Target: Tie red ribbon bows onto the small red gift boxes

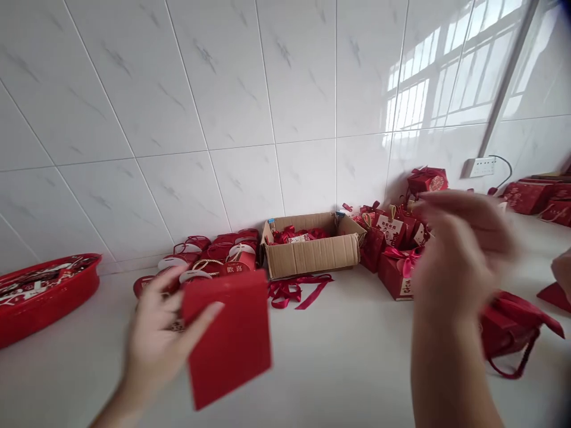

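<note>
My left hand holds a flat red card or folded box blank by its left edge, thumb across the front, raised above the white floor. My right hand is lifted at the right and smeared by motion. Its fingers point left and seem loosely curled, and I cannot make out anything in them. Just behind it stand red gift boxes with ribbon bows.
A cardboard box with red ribbons stands against the tiled wall, loose ribbon in front. Round red boxes sit to its left, a red tray far left, a red handled bag at right. Another person's hand shows at the right edge.
</note>
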The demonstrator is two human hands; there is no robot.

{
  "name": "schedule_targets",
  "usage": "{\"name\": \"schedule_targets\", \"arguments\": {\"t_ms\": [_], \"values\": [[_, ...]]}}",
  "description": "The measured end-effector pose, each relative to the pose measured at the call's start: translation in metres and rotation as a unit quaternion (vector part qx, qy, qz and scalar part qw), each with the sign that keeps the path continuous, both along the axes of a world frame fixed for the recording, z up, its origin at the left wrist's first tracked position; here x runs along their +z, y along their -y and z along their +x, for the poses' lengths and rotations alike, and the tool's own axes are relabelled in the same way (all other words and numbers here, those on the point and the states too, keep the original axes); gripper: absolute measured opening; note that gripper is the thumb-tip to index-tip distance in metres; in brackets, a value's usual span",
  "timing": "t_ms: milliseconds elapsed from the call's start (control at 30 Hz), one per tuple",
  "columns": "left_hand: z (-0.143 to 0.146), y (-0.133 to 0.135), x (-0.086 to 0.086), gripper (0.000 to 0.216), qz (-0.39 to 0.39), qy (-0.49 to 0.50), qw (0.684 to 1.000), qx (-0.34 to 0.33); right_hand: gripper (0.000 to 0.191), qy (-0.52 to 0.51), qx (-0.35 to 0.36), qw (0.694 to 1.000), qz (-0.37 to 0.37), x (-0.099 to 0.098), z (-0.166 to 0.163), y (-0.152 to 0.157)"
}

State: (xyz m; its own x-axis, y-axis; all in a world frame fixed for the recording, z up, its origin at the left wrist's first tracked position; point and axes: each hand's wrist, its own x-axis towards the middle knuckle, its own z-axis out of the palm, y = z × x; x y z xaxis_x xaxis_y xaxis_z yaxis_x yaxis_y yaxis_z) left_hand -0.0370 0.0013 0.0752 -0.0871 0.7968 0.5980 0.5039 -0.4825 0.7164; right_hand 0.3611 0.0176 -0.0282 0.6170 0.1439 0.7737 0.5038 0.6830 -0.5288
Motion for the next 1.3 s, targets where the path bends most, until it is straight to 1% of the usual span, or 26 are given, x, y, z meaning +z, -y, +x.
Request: {"name": "schedule_targets", "arguments": {"t_ms": [33, 67, 100, 133, 167, 200, 233, 267, 333, 367, 400, 433, 467, 500, 533, 567, 600, 633, 667, 700, 767, 833, 933, 1067, 1167, 1300], "values": [[0.021, -0.003, -0.009, 0.075, -0.051, 0.022, 0.996, -0.073, 0.024, -0.009, 0.003, 0.999, -0.036, 0.036, -0.01, -0.014], [0.04, -0.005, -0.018, 0.075, -0.096, 0.05, 0.984, -0.139, 0.026, -0.007, 0.013, 0.996, -0.084, 0.067, -0.021, -0.024], [0.056, -0.006, -0.026, 0.076, -0.121, 0.071, 0.974, -0.179, 0.029, 0.012, 0.033, 0.988, -0.148, 0.089, -0.03, -0.031], [0.069, -0.006, -0.034, 0.076, -0.137, 0.086, 0.966, -0.203, 0.034, 0.041, 0.048, 0.974, -0.219, 0.101, -0.038, -0.037], [0.079, -0.006, -0.04, 0.076, -0.148, 0.094, 0.959, -0.224, 0.043, 0.072, 0.062, 0.953, -0.286, 0.104, -0.044, -0.043], [0.086, -0.006, -0.045, 0.078, -0.15, 0.098, 0.955, -0.236, 0.053, 0.107, 0.071, 0.934, -0.334, 0.098, -0.048, -0.05], [0.091, -0.007, -0.048, 0.082, -0.155, 0.095, 0.948, -0.261, 0.06, 0.136, 0.073, 0.919, -0.364, 0.086, -0.05, -0.058], [0.094, -0.008, -0.05, 0.087, -0.159, 0.095, 0.936, -0.3, 0.064, 0.166, 0.079, 0.903, -0.388, 0.072, -0.052, -0.066], [0.1, -0.016, -0.049, 0.09, -0.169, 0.119, 0.897, -0.391, 0.067, 0.202, 0.075, 0.875, -0.433, 0.048, -0.053, -0.081], [0.103, -0.022, -0.047, 0.089, -0.178, 0.138, 0.879, -0.42, 0.065, 0.212, 0.063, 0.863, -0.454, 0.042, -0.054, -0.085], [0.106, -0.03, -0.046, 0.087, -0.187, 0.153, 0.873, -0.423, 0.061, 0.217, 0.047, 0.854, -0.471, 0.039, -0.055, -0.088], [0.109, -0.04, -0.044, 0.082, -0.19, 0.156, 0.887, -0.392, 0.054, 0.218, 0.03, 0.847, -0.484, 0.041, -0.056, -0.089], [0.112, -0.05, -0.044, 0.076, -0.183, 0.129, 0.915, -0.336, 0.046, 0.219, 0.015, 0.842, -0.492, 0.045, -0.056, -0.088], [0.115, -0.06, -0.045, 0.07, -0.154, 0.072, 0.953, -0.251, 0.04, 0.221, 0.006, 0.839, -0.497, 0.05, -0.056, -0.086], [0.118, -0.07, -0.048, 0.065, -0.088, -0.01, 0.982, -0.164, 0.036, 0.226, 0.003, 0.836, -0.499, 0.056, -0.055, -0.083], [0.12, -0.08, -0.052, 0.061, -0.004, -0.103, 0.99, -0.095, 0.034, 0.232, 0.006, 0.834, -0.501, 0.061, -0.054, -0.08], [0.122, -0.088, -0.057, 0.056, 0.068, -0.194, 0.977, -0.051, 0.031, 0.24, 0.012, 0.83, -0.503, 0.066, -0.053, -0.077], [0.124, -0.095, -0.063, 0.054, 0.123, -0.268, 0.955, -0.02, 0.029, 0.248, 0.018, 0.825, -0.507, 0.07, -0.051, -0.073], [0.125, -0.101, -0.07, 0.054, 0.157, -0.321, 0.934, 0.004, 0.028, 0.256, 0.023, 0.82, -0.512, 0.073, -0.049, -0.07], [0.126, -0.106, -0.076, 0.054, 0.177, -0.356, 0.918, 0.021, 0.029, 0.262, 0.026, 0.814, -0.517, 0.075, -0.048, -0.067], [0.128, -0.113, -0.085, 0.051, 0.196, -0.377, 0.904, 0.043, 0.032, 0.27, 0.022, 0.804, -0.529, 0.078, -0.047, -0.062], [0.128, -0.117, -0.092, 0.042, 0.21, -0.361, 0.907, 0.054, 0.034, 0.272, 0.007, 0.796, -0.54, 0.079, -0.049, -0.058], [0.125, -0.119, -0.099, 0.026, 0.233, -0.342, 0.909, 0.048, 0.031, 0.273, -0.007, 0.789, -0.55, 0.078, -0.056, -0.06], [0.12, -0.118, -0.108, 0.019, 0.262, -0.352, 0.898, 0.038, 0.019, 0.272, 0.01, 0.796, -0.54, 0.069, -0.069, -0.072], [0.119, -0.116, -0.113, 0.016, 0.27, -0.349, 0.896, 0.043, 0.023, 0.268, 0.025, 0.804, -0.53, 0.06, -0.075, -0.081], [0.12, -0.115, -0.116, 0.015, 0.265, -0.346, 0.899, 0.04, 0.028, 0.269, 0.047, 0.802, -0.532, 0.05, -0.075, -0.088]]}}
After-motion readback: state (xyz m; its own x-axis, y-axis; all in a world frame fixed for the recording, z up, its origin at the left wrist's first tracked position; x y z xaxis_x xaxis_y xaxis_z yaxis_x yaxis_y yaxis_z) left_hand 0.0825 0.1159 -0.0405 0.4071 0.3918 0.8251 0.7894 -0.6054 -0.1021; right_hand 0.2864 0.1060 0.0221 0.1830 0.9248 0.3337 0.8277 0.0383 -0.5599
